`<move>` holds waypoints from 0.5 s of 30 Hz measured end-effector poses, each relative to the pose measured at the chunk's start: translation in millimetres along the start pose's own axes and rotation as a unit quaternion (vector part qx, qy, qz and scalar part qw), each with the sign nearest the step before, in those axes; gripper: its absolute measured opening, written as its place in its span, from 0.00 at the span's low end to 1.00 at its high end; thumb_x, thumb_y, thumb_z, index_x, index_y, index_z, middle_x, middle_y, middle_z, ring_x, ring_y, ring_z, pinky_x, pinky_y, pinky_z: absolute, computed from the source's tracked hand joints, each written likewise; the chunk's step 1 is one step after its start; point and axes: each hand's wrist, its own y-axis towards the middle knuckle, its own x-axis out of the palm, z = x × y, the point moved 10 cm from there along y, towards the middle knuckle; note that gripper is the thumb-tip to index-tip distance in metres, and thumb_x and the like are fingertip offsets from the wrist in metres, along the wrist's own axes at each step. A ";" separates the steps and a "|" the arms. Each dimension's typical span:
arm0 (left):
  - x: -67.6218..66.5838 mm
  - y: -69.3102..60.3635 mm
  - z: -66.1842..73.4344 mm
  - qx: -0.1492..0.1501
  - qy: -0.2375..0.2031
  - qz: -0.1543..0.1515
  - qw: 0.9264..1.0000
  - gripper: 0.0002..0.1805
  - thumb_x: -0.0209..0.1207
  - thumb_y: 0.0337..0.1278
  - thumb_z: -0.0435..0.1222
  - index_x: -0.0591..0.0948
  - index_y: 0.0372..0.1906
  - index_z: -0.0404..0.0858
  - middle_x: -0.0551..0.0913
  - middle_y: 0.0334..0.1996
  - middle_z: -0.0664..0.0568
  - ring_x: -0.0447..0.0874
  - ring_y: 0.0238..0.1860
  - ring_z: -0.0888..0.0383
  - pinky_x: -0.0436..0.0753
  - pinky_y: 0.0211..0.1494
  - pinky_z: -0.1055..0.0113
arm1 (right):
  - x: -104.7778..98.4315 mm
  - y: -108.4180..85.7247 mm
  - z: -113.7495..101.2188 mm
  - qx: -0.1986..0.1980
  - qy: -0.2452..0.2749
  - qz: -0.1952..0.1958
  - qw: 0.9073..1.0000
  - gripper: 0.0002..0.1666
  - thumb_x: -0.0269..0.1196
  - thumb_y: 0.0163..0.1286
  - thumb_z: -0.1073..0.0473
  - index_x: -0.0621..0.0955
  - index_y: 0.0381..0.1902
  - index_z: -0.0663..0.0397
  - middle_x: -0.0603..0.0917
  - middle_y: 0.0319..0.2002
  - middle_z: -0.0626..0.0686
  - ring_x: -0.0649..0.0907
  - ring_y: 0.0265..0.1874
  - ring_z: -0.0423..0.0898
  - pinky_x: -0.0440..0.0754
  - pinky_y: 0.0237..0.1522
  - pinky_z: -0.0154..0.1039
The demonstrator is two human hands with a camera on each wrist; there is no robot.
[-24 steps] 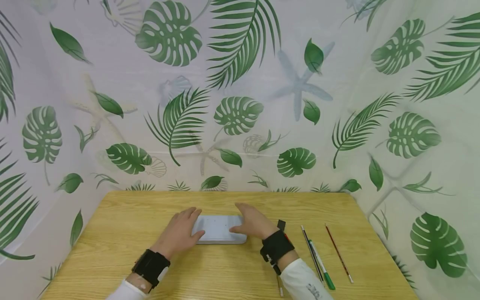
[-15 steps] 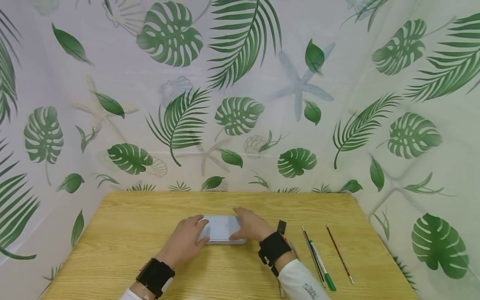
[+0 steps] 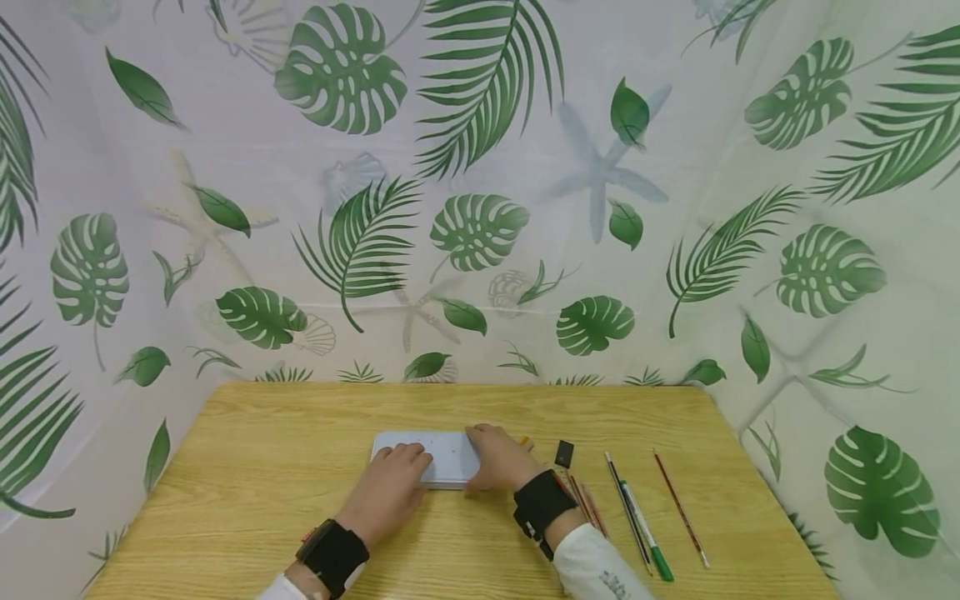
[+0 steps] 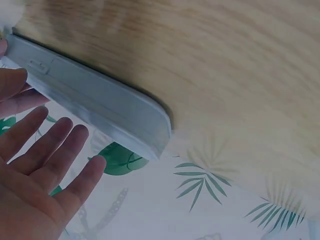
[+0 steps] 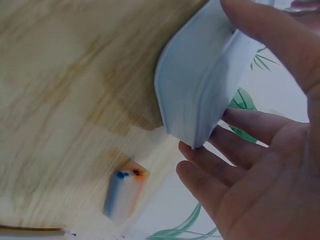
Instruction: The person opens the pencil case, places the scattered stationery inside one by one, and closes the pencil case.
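- A table [image 3: 285, 442] with a yellowish wood-grain top.
- A pale, flat case [image 3: 450, 457] near the middle, rounded at the corners.
- A small eraser [image 5: 125, 197], coloured blue and orange, near the case's right end.
- A small black block [image 3: 564, 453] farther right.
- Several reddish pencils [image 3: 578, 496], just in front of the block.
- A dark pencil [image 3: 626, 508] beside a green-capped pen [image 3: 648, 537].
- A red pencil [image 3: 680, 508], apart, farthest right.

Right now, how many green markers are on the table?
1: a green marker, on the table, right of the right hand. The right sleeve may hide others.
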 end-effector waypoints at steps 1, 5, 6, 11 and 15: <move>0.9 1.2 0.7 0.003 0.006 -0.001 1.000 0.19 0.72 0.58 0.38 0.83 0.53 0.39 0.82 0.53 0.46 0.81 0.55 0.48 0.81 0.56 0.50 | 0.0 0.0 -0.3 -0.002 -0.005 0.003 1.000 0.60 0.85 0.48 0.51 0.70 0.74 0.66 0.73 0.70 0.65 0.72 0.69 0.64 0.75 0.66 0.55; 4.1 6.4 1.7 0.008 0.025 -0.008 1.000 0.18 0.71 0.60 0.38 0.82 0.53 0.39 0.82 0.53 0.46 0.81 0.55 0.48 0.81 0.54 0.50 | 0.2 0.5 -0.2 -0.002 -0.016 0.008 1.000 0.60 0.86 0.47 0.50 0.70 0.74 0.65 0.74 0.69 0.65 0.73 0.68 0.64 0.76 0.65 0.55; 5.1 7.7 1.7 0.008 0.028 -0.011 1.000 0.18 0.71 0.60 0.38 0.82 0.53 0.39 0.81 0.53 0.45 0.81 0.55 0.48 0.81 0.54 0.50 | 0.1 0.7 -0.3 -0.001 -0.017 0.009 1.000 0.60 0.86 0.46 0.50 0.71 0.73 0.65 0.74 0.69 0.65 0.73 0.68 0.64 0.76 0.65 0.55; 14.3 12.7 -0.2 0.010 0.052 -0.034 0.998 0.22 0.70 0.61 0.41 0.80 0.57 0.37 0.80 0.59 0.42 0.78 0.61 0.45 0.82 0.55 0.49 | 3.3 2.1 -1.3 -0.003 -0.026 0.007 1.000 0.61 0.86 0.46 0.50 0.71 0.73 0.64 0.75 0.68 0.64 0.75 0.66 0.63 0.78 0.62 0.53; 20.6 14.8 -2.4 0.012 0.072 -0.051 0.996 0.27 0.70 0.61 0.43 0.79 0.61 0.36 0.78 0.64 0.40 0.76 0.65 0.42 0.82 0.55 0.47 | 3.3 3.3 -5.0 -0.015 -0.036 0.013 0.999 0.59 0.86 0.46 0.52 0.71 0.72 0.65 0.76 0.65 0.64 0.77 0.63 0.62 0.80 0.59 0.52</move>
